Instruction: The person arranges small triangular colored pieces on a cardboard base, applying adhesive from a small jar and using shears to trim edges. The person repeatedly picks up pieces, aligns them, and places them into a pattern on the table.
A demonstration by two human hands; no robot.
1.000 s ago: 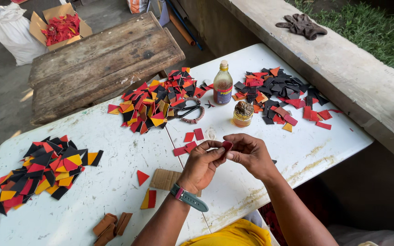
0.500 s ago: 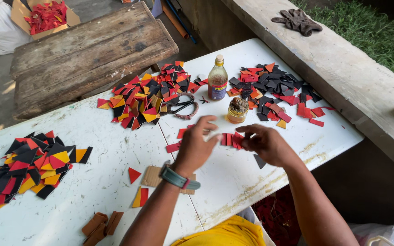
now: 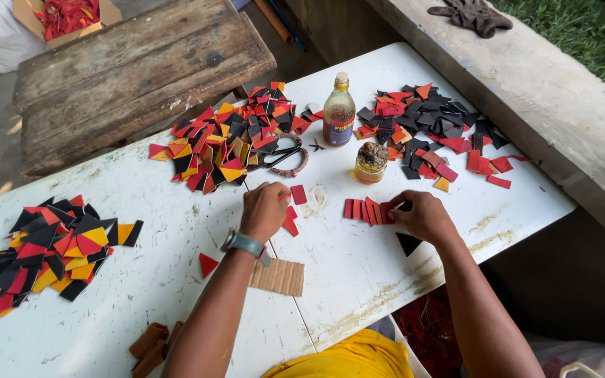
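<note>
Red strip row (image 3: 367, 211) touching right hand (image 3: 423, 215); left hand (image 3: 264, 209) beside.

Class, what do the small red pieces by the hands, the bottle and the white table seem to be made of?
Red pieces: thin, matte, flat-cut sheet, perhaps leather or felt; the look leaves it open. Bottle: clear, glossy, probably plastic or glass, amber liquid showing through. Table: white, smooth, likely moulded plastic, stained and scuffed, with a centre seam. The right hand touches the red row; the left hand reaches for loose pieces.

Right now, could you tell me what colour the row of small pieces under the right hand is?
Red, seen in the head view: the row of pieces at the right hand.
</note>
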